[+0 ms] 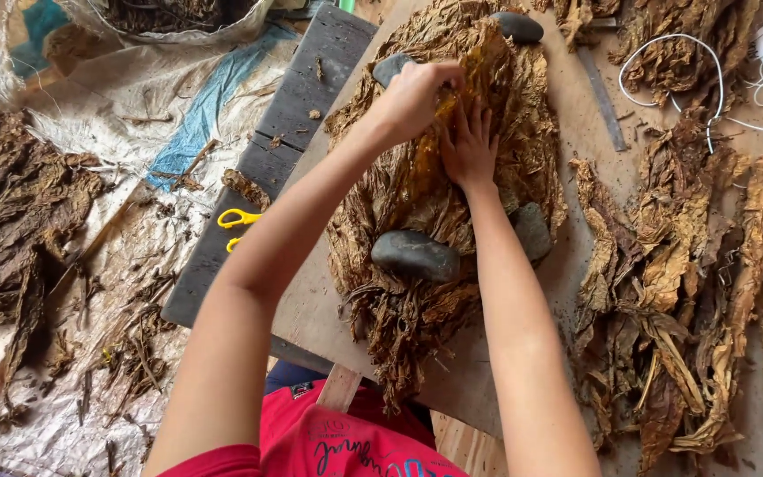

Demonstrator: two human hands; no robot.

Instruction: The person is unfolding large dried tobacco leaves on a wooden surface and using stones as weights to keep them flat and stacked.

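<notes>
A stack of flattened dry brown tobacco leaves (381,212) lies on a wooden board (311,300), weighted by several dark smooth stones (415,254). My left hand (412,97) is closed on the upper part of a yellowish leaf (479,75) at the top of the stack. My right hand (470,146) lies flat with fingers spread, pressing that leaf down onto the pile. Another stone (532,231) sits just right of my right forearm, and two more stones (517,26) rest at the far end.
A loose heap of crumpled leaves (673,274) lies to the right. Yellow-handled scissors (238,221) rest on a dark plank (302,97) left of the board. White cables (708,62) and a charger sit far right. More leaves (11,212) cover sacking on the floor at left.
</notes>
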